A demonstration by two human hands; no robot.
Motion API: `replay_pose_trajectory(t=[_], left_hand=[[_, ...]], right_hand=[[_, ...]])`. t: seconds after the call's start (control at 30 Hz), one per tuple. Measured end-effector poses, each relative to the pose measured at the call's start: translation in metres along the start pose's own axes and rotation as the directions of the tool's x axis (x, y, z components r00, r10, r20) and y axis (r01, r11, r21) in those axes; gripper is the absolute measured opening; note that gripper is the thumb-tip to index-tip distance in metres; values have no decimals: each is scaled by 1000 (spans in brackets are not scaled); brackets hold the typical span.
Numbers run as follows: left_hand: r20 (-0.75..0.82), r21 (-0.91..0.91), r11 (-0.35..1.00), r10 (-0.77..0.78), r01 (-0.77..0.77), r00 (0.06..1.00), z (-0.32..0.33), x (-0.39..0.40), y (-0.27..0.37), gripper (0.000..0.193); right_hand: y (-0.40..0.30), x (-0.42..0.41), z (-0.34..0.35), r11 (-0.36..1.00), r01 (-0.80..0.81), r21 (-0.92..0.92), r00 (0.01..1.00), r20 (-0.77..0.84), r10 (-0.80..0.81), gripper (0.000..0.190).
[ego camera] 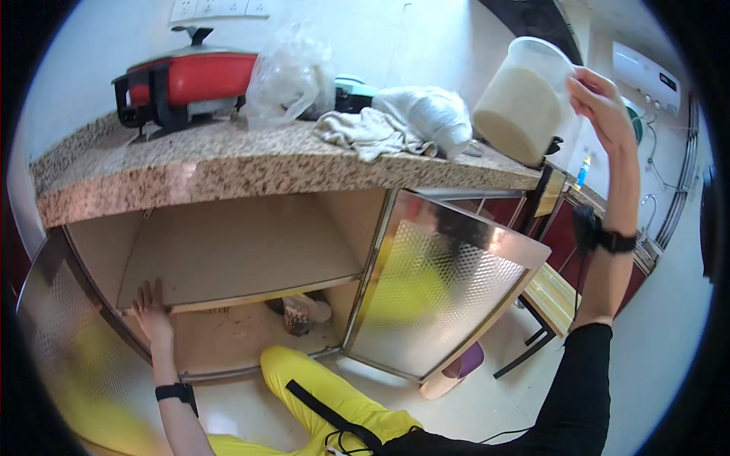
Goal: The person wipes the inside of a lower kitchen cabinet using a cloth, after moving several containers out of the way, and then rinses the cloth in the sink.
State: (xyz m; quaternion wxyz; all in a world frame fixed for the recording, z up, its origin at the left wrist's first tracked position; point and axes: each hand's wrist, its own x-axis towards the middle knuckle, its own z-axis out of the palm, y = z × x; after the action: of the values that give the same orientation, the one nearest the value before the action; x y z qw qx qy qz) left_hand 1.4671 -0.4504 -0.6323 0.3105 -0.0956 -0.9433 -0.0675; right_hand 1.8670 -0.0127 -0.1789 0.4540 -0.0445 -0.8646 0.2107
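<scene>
My right hand (601, 105) grips the rim side of a translucent plastic container (522, 94) with pale, grain-like contents. The container tilts above the right end of the granite countertop (239, 179); whether its base touches the stone I cannot tell. Below, my left hand (153, 316) lies with fingers spread on the front left edge of the cabinet's inner shelf (239, 251), holding nothing. Under that shelf, a clear bag or jar with dark contents (297, 316) stands at the right. Both cabinet doors are swung out, the right door (439, 290) and the left door (80, 342).
On the countertop stand a red electric pan (208, 77), a clear plastic bag (291, 85), a crumpled cloth (370, 131) and a white plastic bundle (428, 111). A wooden-topped stool (550, 293) and a purple slipper (465, 360) are beyond the right door.
</scene>
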Motion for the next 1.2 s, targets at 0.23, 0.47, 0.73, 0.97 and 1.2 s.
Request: replay_pose_trajectory(t=[0.23,0.47,0.73,0.97,1.2], left_hand=[[41,-106,994,3,2,999,-10,8,23,66],[-48,-6,999,36,-37,998,6,0,-1,67],[-30,-50,997,50,-51,998,-15,3,16,69],[-22,-29,999,34,-35,999,-24,3,18,64],[-39,-17,1000,-21,21,999,-5,-3,1,56]], right_hand=[[92,70,1,898,-237,-370,966,-190,177,11],[190,80,38,623,-415,-663,909,-273,315,12],[287,80,-24,595,-191,-780,978,-101,182,48],[131,33,29,742,-86,-665,889,284,358,26],[-73,-134,281,899,433,68,332,915,-229,25]])
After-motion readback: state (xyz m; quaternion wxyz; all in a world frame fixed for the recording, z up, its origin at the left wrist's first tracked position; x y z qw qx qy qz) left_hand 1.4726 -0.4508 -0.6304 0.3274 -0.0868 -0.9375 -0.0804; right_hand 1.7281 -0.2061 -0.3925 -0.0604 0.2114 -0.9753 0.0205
